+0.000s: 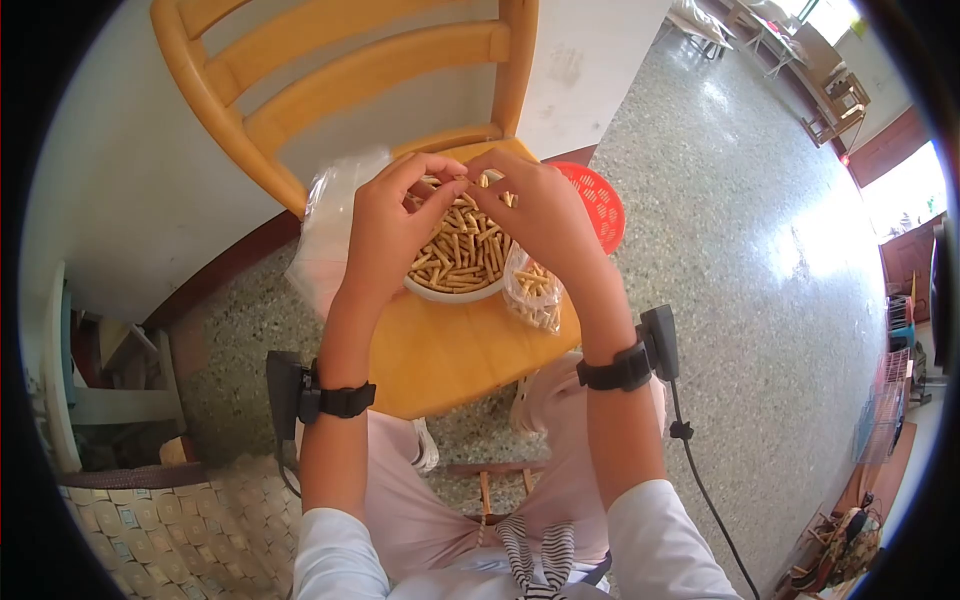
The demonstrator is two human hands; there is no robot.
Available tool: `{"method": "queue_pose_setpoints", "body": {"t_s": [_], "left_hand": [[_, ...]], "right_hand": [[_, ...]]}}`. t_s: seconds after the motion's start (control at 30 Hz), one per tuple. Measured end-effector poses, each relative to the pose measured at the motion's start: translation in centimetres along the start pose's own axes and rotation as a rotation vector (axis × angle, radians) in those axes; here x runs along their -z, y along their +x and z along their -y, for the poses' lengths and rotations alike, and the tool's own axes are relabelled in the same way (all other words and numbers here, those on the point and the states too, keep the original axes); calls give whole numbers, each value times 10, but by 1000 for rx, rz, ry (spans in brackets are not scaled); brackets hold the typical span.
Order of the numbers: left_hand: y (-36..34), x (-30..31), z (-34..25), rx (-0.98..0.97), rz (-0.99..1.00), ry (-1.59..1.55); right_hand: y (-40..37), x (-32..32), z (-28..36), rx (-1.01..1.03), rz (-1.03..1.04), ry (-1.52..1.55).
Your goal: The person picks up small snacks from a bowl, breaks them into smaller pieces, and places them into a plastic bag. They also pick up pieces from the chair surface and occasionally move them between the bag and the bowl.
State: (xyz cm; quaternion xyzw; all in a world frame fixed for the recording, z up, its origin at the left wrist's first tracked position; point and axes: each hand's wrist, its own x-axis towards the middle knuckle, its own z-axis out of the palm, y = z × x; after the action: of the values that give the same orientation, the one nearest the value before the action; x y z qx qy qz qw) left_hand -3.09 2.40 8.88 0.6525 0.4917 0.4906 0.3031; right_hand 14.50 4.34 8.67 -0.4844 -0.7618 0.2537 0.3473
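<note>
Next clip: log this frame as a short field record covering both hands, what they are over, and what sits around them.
setting: person seated facing a wooden chair, things laid on its seat
left hand: fingertips pinched, meeting the right hand above the bowl
right hand: pinched likewise; what they pinch is too small to tell
bowl: white, full of tan stick snacks
small clear bag: holds some sticks, beside the bowl
large clear bag: left of the bowl
red basket: behind the right hand
wrists: a black band on each
</note>
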Motion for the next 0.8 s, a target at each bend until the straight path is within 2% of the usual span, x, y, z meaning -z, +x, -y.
{"method": "queue_pose_setpoints", "body": {"t_s": [0.13, 0.3, 0.4, 0.5, 0.7, 0.8], "left_hand": [[-3, 3, -1, 6, 0, -3], [-4, 1, -5, -43, 97, -103], [-3, -3, -8, -143, 66, -42], [-1, -4, -7, -146, 11, -49], [0, -9, 0, -49, -151, -97], [0, -8, 0, 9, -55, -70]], "right_hand": [[-13, 3, 6, 18, -23, 21], [-18, 13, 15, -7, -40, -22], [-15, 10, 12, 42, -94, 11], [-9, 9, 10, 87, -118, 52], [-8, 18, 16, 43, -178, 116], [-8, 21, 14, 79, -227, 151]]}}
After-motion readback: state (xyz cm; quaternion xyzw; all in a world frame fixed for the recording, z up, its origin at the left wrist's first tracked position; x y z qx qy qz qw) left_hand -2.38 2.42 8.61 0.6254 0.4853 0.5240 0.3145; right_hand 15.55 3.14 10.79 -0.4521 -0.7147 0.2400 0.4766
